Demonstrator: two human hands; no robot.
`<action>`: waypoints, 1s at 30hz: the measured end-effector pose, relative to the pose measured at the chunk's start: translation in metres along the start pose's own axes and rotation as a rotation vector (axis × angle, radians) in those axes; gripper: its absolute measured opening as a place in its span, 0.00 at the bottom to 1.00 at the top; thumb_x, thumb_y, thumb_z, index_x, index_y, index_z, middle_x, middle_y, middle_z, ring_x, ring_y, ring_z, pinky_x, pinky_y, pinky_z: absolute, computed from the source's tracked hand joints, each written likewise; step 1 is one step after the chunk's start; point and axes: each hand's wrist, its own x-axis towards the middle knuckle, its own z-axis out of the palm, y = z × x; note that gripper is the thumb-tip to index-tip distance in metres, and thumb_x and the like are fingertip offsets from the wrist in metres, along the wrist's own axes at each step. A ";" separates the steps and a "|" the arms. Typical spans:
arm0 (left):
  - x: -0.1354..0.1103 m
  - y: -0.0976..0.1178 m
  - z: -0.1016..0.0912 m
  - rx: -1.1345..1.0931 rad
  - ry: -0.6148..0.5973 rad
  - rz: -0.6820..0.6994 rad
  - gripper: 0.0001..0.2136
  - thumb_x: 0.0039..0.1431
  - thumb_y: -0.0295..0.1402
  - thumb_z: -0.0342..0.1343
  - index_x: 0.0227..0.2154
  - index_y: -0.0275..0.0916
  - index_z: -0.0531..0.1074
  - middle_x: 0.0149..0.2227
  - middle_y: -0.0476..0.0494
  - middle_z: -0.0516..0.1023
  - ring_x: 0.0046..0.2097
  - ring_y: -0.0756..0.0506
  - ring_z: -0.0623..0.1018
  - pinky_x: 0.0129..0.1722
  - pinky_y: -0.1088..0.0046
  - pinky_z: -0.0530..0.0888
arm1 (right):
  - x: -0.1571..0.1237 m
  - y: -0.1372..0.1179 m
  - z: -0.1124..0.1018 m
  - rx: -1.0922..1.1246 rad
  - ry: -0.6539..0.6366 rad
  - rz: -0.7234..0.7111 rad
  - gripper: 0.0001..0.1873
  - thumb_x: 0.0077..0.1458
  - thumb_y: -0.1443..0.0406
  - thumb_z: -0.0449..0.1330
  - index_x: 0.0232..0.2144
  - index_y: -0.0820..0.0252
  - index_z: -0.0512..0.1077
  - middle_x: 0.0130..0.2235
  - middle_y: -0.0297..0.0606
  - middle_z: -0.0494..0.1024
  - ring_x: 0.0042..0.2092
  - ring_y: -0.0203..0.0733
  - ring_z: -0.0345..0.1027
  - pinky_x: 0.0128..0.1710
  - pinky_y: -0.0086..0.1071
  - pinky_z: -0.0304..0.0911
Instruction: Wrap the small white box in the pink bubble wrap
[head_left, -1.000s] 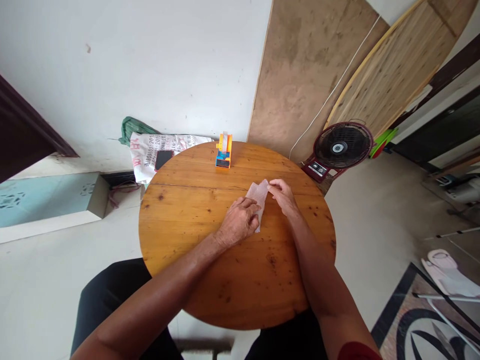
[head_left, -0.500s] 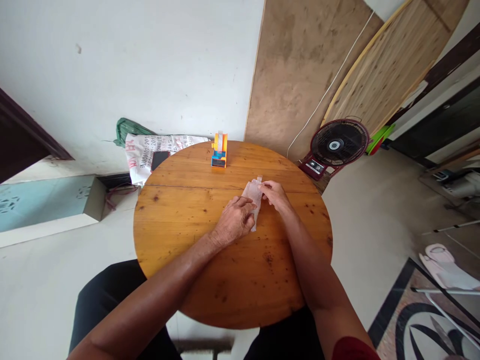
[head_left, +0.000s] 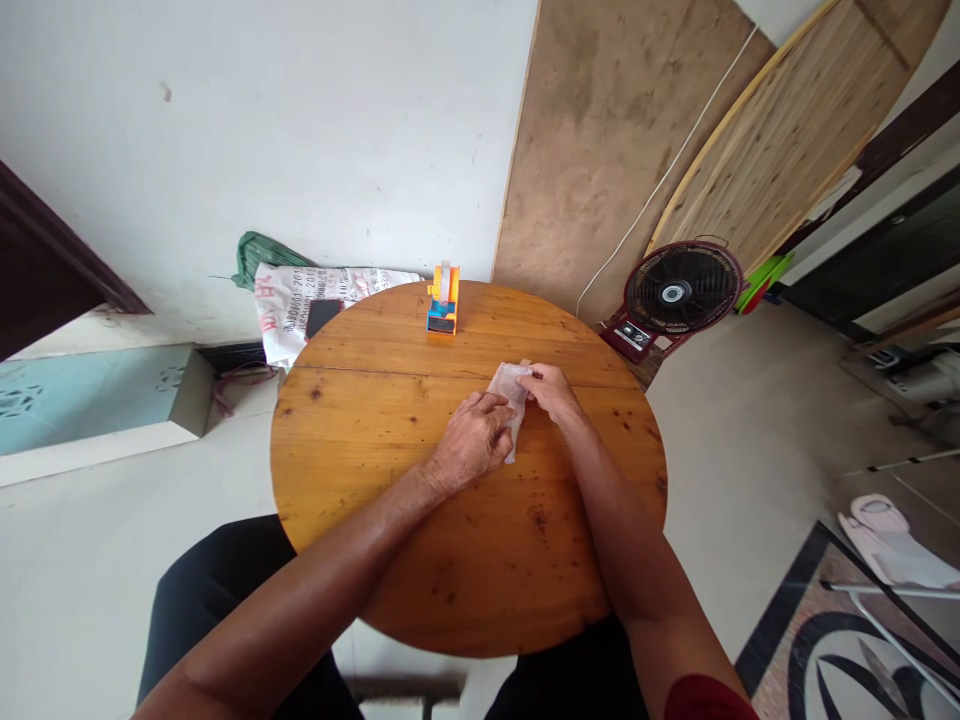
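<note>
A flat, narrow packet of whitish translucent wrap [head_left: 510, 377] lies on the round wooden table [head_left: 420, 560]; whatever is inside cannot be made out. My left hand [head_left: 474, 437] rests over its lower left side, holding it down with curled fingers. At the packet's upper right corner, my right hand [head_left: 553, 390] is closed, thumb and fingers pinching the edge. A small pale strip shows just above that corner. Farther back stands an orange and blue tape dispenser [head_left: 443, 300] with a roll of clear tape, touched by neither hand.
Beyond the table's right edge is a dark red fan [head_left: 675, 290]. A printed white sack [head_left: 281, 310] and a green bag [head_left: 262, 255] lie behind the table at the left, against the white wall. A pale blue cabinet [head_left: 90, 410] stands at far left.
The clear strip that stuck up at the packet's top is now mostly folded down, and the top edge has shifted slightly under my right hand. My left hand stays in place.
</note>
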 end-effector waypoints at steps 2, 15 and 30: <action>0.000 0.000 0.000 -0.002 0.001 0.003 0.13 0.55 0.25 0.54 0.44 0.37 0.76 0.51 0.37 0.75 0.51 0.40 0.75 0.55 0.58 0.72 | 0.000 0.001 0.000 -0.001 0.002 -0.031 0.08 0.42 0.60 0.60 0.24 0.59 0.72 0.25 0.31 0.73 0.27 0.36 0.64 0.26 0.28 0.60; -0.002 0.004 0.000 0.037 0.043 -0.034 0.13 0.53 0.25 0.55 0.40 0.38 0.79 0.54 0.36 0.69 0.50 0.38 0.71 0.52 0.56 0.73 | 0.007 0.008 0.012 -0.171 0.188 -0.144 0.08 0.48 0.60 0.56 0.22 0.56 0.66 0.21 0.26 0.66 0.27 0.36 0.59 0.27 0.28 0.53; 0.001 0.010 -0.010 0.125 -0.035 0.000 0.13 0.57 0.26 0.53 0.42 0.38 0.79 0.57 0.38 0.72 0.54 0.36 0.69 0.51 0.55 0.71 | 0.006 -0.004 0.020 -0.402 0.212 -0.111 0.15 0.49 0.59 0.60 0.19 0.55 0.59 0.21 0.27 0.64 0.26 0.36 0.55 0.27 0.29 0.49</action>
